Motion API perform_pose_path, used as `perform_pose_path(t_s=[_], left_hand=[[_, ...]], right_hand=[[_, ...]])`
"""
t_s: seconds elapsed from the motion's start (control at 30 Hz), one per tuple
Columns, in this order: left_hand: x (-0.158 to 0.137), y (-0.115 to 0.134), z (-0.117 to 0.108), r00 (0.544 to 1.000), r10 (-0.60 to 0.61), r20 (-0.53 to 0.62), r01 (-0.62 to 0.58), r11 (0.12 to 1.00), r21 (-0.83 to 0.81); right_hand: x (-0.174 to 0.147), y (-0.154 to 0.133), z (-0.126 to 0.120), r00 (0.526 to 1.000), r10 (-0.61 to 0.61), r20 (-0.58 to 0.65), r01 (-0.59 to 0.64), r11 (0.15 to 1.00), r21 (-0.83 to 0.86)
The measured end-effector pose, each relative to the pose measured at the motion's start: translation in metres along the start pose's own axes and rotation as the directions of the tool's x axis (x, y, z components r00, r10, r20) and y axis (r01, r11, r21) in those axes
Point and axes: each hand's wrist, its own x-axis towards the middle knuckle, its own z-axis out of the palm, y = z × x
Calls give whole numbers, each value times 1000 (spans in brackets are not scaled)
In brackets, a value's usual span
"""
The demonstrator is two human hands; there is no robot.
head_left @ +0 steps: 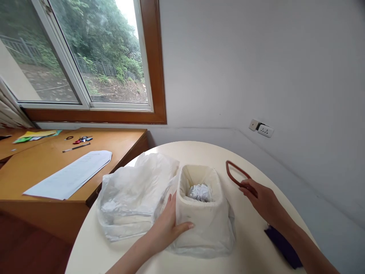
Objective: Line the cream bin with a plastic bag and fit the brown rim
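Note:
A small trash bin stands upright on the round table, a thin white bag lining it and folded down over its outside. Crumpled white paper lies inside. My left hand rests against the bin's left side, thumb across the front and fingers apart along the wall. To the right of the bin, my right hand grips a brown rounded rectangular ring, which looks like the bin's rim, raised above the table. Left of the bin spreads a crinkled white plastic bag.
A dark purple cloth-like item lies under my right forearm on the cream round table. On the wooden desk at left are paper sheets, a pen and keys. A wall socket is at right.

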Motion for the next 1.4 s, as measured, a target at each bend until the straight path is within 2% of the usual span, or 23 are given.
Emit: perform_pose_path(t_s=[0.07,0.13,0.2,0.3,0.37,0.43,0.57,0.73,0.9,1.1,1.2,1.27,1.4], left_hand=[[-2,1,-3,1000,-7,26,6,1000,11],[-5,1,-11,999,-23,23,23,1000,3],[-9,1,-22,998,-55,-8,54,998,-14],[-15,4,-41,994,-85,-76,81,995,-54],[-17,9,-51,992,-63,-113,55,996,-71],[-16,15,-57,991,-26,-134,18,998,-62],[-9,27,-57,993,34,-114,-36,999,-12],[-1,29,-48,998,53,-43,-53,999,13],[4,29,-44,993,98,-64,-96,995,35],[8,29,-41,992,88,-90,-91,995,-31],[8,27,-39,993,71,-93,-75,996,-47],[8,27,-38,993,68,-95,-72,997,-39],[9,25,-35,989,109,-104,-108,994,20]], right_hand=[[1,-25,-5,987,-114,-111,117,993,22],[-1,-51,-7,950,-259,-176,264,965,4],[-4,-75,-6,889,-420,-183,418,907,-49],[-8,-103,2,790,-596,-142,582,803,-129],[-9,-114,12,730,-673,-119,654,738,-167],[-8,-120,23,694,-712,-104,689,699,-189],[-9,-122,38,701,-710,-64,686,696,-210],[-13,-120,42,697,-712,-81,686,696,-212],[-15,-119,41,691,-716,-102,683,692,-231],[-16,-117,40,694,-712,-105,689,699,-189],[-16,-113,36,723,-682,-109,671,731,-122],[-16,-108,33,759,-637,-137,632,771,-82],[-10,-91,29,877,-441,-193,446,895,-15]])
